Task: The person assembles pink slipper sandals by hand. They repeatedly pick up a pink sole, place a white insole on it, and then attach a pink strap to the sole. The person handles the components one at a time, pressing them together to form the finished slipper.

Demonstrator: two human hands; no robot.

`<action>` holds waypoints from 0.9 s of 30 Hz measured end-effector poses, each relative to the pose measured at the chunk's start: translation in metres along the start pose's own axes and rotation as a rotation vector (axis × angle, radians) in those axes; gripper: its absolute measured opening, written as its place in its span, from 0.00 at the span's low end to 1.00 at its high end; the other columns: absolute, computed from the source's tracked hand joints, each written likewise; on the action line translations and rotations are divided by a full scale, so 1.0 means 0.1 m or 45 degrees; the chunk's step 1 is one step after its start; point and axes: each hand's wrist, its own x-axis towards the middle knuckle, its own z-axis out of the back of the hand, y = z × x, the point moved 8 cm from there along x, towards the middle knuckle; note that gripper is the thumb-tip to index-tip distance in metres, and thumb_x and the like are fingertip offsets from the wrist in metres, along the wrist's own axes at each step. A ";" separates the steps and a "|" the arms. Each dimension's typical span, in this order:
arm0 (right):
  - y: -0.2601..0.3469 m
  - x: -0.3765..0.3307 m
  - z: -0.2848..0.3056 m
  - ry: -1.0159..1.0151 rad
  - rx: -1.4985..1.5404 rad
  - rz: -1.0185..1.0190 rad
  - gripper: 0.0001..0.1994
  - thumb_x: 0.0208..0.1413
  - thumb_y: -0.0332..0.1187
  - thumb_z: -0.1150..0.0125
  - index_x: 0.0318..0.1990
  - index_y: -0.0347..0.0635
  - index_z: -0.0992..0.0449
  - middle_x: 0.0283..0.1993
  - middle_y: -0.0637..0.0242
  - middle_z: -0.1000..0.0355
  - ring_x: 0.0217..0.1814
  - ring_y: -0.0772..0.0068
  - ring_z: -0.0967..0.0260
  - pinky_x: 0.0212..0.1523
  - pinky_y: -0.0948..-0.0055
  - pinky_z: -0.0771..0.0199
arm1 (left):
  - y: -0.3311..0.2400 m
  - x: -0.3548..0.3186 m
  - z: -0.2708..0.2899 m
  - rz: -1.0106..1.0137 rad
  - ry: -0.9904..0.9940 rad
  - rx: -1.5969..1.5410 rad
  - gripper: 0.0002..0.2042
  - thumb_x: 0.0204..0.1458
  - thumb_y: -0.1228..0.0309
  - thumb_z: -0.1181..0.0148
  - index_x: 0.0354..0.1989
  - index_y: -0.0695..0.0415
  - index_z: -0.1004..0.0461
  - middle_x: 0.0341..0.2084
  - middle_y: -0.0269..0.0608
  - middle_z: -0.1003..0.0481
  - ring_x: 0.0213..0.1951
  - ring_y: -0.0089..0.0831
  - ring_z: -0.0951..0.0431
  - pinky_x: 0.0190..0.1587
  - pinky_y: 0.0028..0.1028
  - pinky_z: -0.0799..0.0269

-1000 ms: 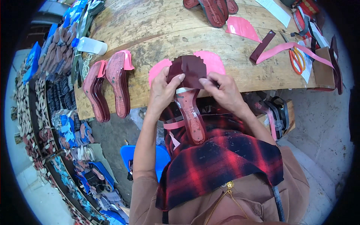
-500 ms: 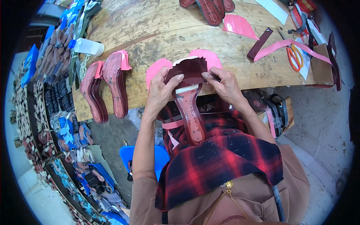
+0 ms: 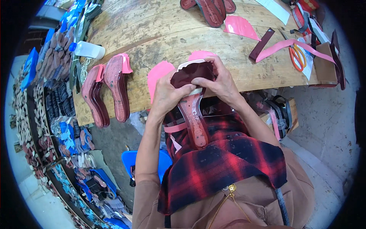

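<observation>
Both hands grip a sandal insole [image 3: 195,124], its narrow heel end pointing down toward my lap, over a red-and-black checked cloth. A dark maroon strap piece [image 3: 188,74] lies across its wide front, curved up, with a pale, ragged edge along the top. My left hand [image 3: 167,91] clasps the left side, its thumb pressing on the lower edge of the strap piece. On the other side my right hand [image 3: 222,82] wraps the edge with its fingers, and the thumb presses inward near the middle. Pink sheet pieces [image 3: 157,76] lie on the table just behind.
Stacked insoles with pink flaps [image 3: 118,91] stand at the left table edge, near a white bottle [image 3: 89,50]. Orange-handled scissors [image 3: 297,58], a long pink strip [image 3: 280,47] and more dark soles [image 3: 211,11] lie farther off. Racks of footwear stand at left; a blue stool [image 3: 152,164] is below.
My right hand has moved inward and up around the strap piece, its thumb now near the middle. The strap piece is bent more into a curve. My left thumb has slid lower and inward.
</observation>
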 end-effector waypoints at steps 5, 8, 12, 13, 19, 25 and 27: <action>0.09 0.06 -0.10 -0.014 0.068 0.093 0.13 0.51 0.35 0.32 0.36 0.35 0.26 0.26 0.64 0.29 0.28 0.75 0.33 0.31 0.72 0.32 | -0.03 -0.02 0.03 0.060 -0.057 -0.098 0.21 0.41 0.75 0.31 0.46 0.67 0.26 0.34 0.40 0.20 0.35 0.23 0.21 0.39 0.27 0.23; -0.05 0.11 -0.06 -0.120 -0.001 0.071 0.12 0.56 0.36 0.36 0.30 0.34 0.26 0.19 0.65 0.36 0.22 0.78 0.42 0.24 0.70 0.40 | -0.06 0.00 0.06 -0.024 -0.111 0.059 0.21 0.39 0.73 0.28 0.43 0.66 0.25 0.33 0.42 0.20 0.33 0.27 0.20 0.38 0.28 0.23; -0.03 0.22 -0.05 -0.048 0.053 0.060 0.15 0.62 0.39 0.42 0.29 0.34 0.27 0.18 0.71 0.42 0.22 0.82 0.48 0.22 0.73 0.45 | -0.24 0.15 0.16 -0.265 -0.204 0.758 0.19 0.37 0.67 0.25 0.36 0.63 0.24 0.26 0.46 0.22 0.27 0.34 0.21 0.31 0.31 0.26; -0.01 0.23 -0.07 -0.012 0.098 0.046 0.16 0.63 0.39 0.43 0.29 0.35 0.27 0.18 0.73 0.43 0.23 0.83 0.48 0.22 0.73 0.45 | -0.26 0.18 0.16 -0.282 -0.205 0.726 0.18 0.39 0.67 0.26 0.35 0.63 0.24 0.26 0.43 0.22 0.28 0.29 0.22 0.32 0.28 0.27; -0.18 0.20 -0.13 0.019 0.251 -0.030 0.18 0.65 0.41 0.47 0.27 0.37 0.27 0.20 0.81 0.43 0.25 0.87 0.49 0.23 0.76 0.46 | -0.27 0.33 0.15 -0.306 -0.249 0.579 0.14 0.50 0.63 0.33 0.25 0.62 0.25 0.16 0.38 0.28 0.20 0.26 0.29 0.24 0.28 0.34; -0.30 0.22 -0.18 0.147 0.231 -0.330 0.20 0.66 0.44 0.48 0.28 0.37 0.26 0.22 0.82 0.41 0.26 0.88 0.47 0.26 0.78 0.44 | 0.03 0.47 0.16 0.008 0.005 0.003 0.16 0.60 0.61 0.43 0.26 0.60 0.24 0.17 0.22 0.34 0.23 0.11 0.39 0.25 0.19 0.44; -0.16 0.18 -0.18 0.203 0.307 -0.347 0.18 0.65 0.44 0.47 0.36 0.35 0.25 0.30 0.77 0.32 0.32 0.86 0.39 0.33 0.77 0.35 | 0.06 0.48 0.18 0.027 0.033 0.022 0.16 0.61 0.61 0.44 0.26 0.60 0.24 0.19 0.21 0.34 0.23 0.11 0.39 0.25 0.19 0.44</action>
